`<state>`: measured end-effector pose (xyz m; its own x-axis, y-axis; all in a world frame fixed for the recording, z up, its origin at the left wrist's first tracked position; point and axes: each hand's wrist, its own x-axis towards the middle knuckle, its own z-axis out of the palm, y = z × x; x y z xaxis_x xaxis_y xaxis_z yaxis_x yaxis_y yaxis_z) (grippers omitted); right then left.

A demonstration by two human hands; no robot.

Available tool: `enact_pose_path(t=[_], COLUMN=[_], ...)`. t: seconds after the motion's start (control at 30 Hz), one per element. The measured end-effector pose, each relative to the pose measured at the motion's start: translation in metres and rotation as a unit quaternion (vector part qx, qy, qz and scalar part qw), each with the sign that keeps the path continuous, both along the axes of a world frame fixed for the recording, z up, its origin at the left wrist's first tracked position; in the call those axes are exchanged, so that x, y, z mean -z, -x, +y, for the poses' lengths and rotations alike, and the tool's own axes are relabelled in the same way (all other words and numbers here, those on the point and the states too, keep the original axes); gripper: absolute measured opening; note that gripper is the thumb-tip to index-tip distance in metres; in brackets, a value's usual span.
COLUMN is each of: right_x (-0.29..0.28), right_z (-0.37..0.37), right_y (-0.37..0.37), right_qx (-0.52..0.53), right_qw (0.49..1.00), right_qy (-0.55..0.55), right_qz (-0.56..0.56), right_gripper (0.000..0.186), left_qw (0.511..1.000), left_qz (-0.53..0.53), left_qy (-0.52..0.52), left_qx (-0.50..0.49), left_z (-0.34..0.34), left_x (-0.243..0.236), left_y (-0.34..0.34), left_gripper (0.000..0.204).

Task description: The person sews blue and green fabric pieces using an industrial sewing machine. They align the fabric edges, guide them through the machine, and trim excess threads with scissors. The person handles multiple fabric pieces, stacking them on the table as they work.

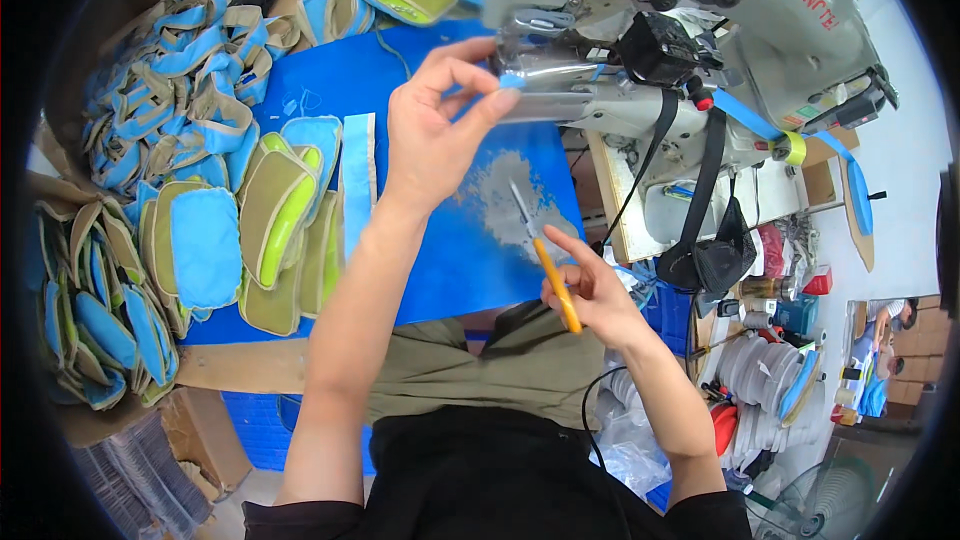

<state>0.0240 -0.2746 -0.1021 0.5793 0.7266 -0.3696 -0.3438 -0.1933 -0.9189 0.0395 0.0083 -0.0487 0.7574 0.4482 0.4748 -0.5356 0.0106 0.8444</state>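
My left hand [440,120] is raised at the sewing machine's metal arm [545,105], thumb and fingers closed on a small blue piece [511,81] beside it; part of that piece is hidden. My right hand [595,295] grips orange-handled scissors [557,282], index finger extended and blades pointing up over a grey worn patch on the blue work surface [430,270]. Left of my forearm lie a pale blue strip [357,170] and stacked padded pieces in blue, olive and lime [205,245].
A heap of blue-and-beige straps [170,90] and more padded pieces [95,310] sit at left. The sewing machine [780,20] fills the upper right, with a black bag [730,245] hanging below. Spools [760,380] and a fan [830,500] stand at right; two people are far right [880,340].
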Motion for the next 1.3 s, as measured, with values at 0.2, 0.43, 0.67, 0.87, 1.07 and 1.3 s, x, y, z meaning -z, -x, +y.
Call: enact_pose_path(t=[0.2,0.43,0.67,0.87,1.07,1.3], right_x=[-0.12,-0.134,-0.124,-0.114,-0.107,-0.102], right_z=[0.033,0.051,0.065,0.088,0.102,0.114], right_y=[0.022,0.015,0.024,0.05,0.047,0.054], right_qx=[0.032,0.065,0.097,0.144,0.143,0.156], right_qw=[0.99,0.974,0.953,0.96,0.955,0.948], right_qy=[-0.135,-0.191,-0.244,-0.231,-0.256,-0.277], right_qz=[0.038,0.098,0.15,0.057,0.038,0.018], right_gripper=[0.084,0.086,0.085,0.081,0.079,0.078], left_qw=[1.0,0.998,0.991,0.967,0.966,0.968], left_qz=[0.024,0.038,0.08,0.071,0.058,0.048], left_qy=[0.009,0.034,0.096,0.216,0.227,0.22], left_qx=[0.01,0.028,0.056,0.114,0.107,0.106], left_z=[0.006,0.008,0.007,0.001,-0.003,-0.006], left_x=[-0.002,-0.005,-0.009,-0.002,-0.001,0.002], left_y=[0.005,0.0,-0.004,-0.005,-0.006,-0.004], left_gripper=[0.011,0.009,0.007,0.01,0.008,0.008])
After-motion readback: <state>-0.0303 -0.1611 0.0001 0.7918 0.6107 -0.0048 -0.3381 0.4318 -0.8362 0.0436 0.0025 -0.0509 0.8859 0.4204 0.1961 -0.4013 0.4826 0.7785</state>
